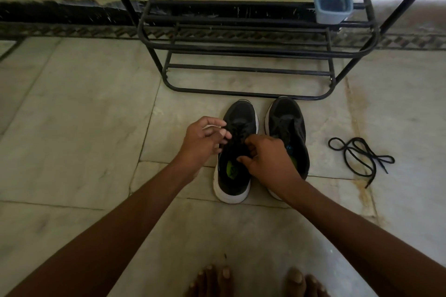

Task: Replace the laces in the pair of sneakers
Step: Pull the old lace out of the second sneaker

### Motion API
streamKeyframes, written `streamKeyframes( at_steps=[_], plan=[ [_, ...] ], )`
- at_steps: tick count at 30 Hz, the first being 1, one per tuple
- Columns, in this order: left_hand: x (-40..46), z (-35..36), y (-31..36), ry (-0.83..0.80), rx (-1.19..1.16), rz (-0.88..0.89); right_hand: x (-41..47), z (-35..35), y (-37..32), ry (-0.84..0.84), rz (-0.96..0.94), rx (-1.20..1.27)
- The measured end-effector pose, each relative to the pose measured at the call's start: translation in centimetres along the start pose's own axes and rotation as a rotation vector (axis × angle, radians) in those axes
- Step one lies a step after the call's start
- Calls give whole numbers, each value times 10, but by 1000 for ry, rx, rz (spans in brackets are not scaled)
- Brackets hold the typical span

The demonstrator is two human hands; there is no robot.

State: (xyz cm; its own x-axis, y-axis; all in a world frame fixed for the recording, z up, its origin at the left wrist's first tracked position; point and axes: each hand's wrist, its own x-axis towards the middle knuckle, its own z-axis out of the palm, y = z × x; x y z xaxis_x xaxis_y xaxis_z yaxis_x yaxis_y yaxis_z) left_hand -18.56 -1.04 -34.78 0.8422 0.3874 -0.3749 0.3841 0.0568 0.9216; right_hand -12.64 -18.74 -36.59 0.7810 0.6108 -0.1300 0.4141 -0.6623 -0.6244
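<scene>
Sneakers: black pair w/ white soles, side by side on the tiled floor (72, 128), toes pointing far, just near of the black metal shoe rack (241, 50). Left sneaker (237, 125) has its opening & green insole label in view; right sneaker (287, 118) sits just beside it, its near half partly hidden by the right forearm.

Left hand (201, 142) hovers at the left side of the left sneaker's lace area, fingers curled w/ thumb & fingertips close together at the black lace; looks like a pinch on it, but the lace blends w/ the dark upper so can't tell for sure. Right hand (266, 157) is over the tongue/opening of the same shoe, fingers curled down tight into the lacing; what exactly it grips is hidden, prob. the lace or the tongue.

Loose black lace (359, 154) lies in loops on the floor, right of the pair, well apart from both hands.

Pale blue plastic tub (333, 5) w/ dark contents sits on the rack's upper right bars. Bare toes (217, 279) at the near edge.
</scene>
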Motion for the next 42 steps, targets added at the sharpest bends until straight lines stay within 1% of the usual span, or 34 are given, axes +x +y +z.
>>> streamKeyframes(
  at_steps=[2, 3, 6, 8, 10, 12, 14, 16, 19, 20, 22, 25, 26, 28, 30, 32, 37, 42],
  plan=[
    [-4, -3, 4, -55, -93, -23, -1, 0, -1, 15, 3, -2],
    [-7, -4, 6, -67, -96, 3, -2, -1, -3, 18, 6, -8],
    [-14, -12, 11, -59, -29, 186, -7, -3, -5, -1, 14, -22],
    [-19, -19, 17, -22, 27, 259, -9, -7, -5, -14, 6, -25],
    [-22, -23, 19, 13, 190, 289, -9, -13, -5, -16, -3, 23],
    [-29, -25, 17, -7, 388, 254, -8, -20, -6, 2, -11, 71],
    [-35, -26, 9, -43, 535, 210, -3, -25, -4, 19, -19, 101],
    [-40, -26, -2, -51, 607, 193, 4, -27, -2, 8, -29, 121],
    [-44, -20, -8, -104, 621, 134, 12, -27, -1, -23, -74, 75],
    [-45, -18, -7, -99, 659, 153, 14, -27, -2, -34, -90, 58],
    [-44, -15, -5, -31, 739, 212, 18, -26, -4, -41, -136, 28],
    [-40, -12, 0, 51, 853, 394, 24, -27, -4, -57, -217, -14],
    [-38, -11, 1, 47, 877, 438, 26, -26, -3, -62, -244, -20],
    [-34, -7, 2, 23, 959, 461, 29, -25, -1, -76, -279, -35],
    [-28, -3, 4, 37, 1096, 499, 31, -23, 0, -87, -279, -38],
    [-19, -2, 6, 34, 1168, 521, 35, -21, 0, -102, -269, -36],
    [-5, -7, 8, -68, 1058, 355, 40, -18, 2, -140, -287, -45],
    [-11, -6, 2, -42, 832, 290, 41, -14, 7, -130, -311, 7]
  ],
)
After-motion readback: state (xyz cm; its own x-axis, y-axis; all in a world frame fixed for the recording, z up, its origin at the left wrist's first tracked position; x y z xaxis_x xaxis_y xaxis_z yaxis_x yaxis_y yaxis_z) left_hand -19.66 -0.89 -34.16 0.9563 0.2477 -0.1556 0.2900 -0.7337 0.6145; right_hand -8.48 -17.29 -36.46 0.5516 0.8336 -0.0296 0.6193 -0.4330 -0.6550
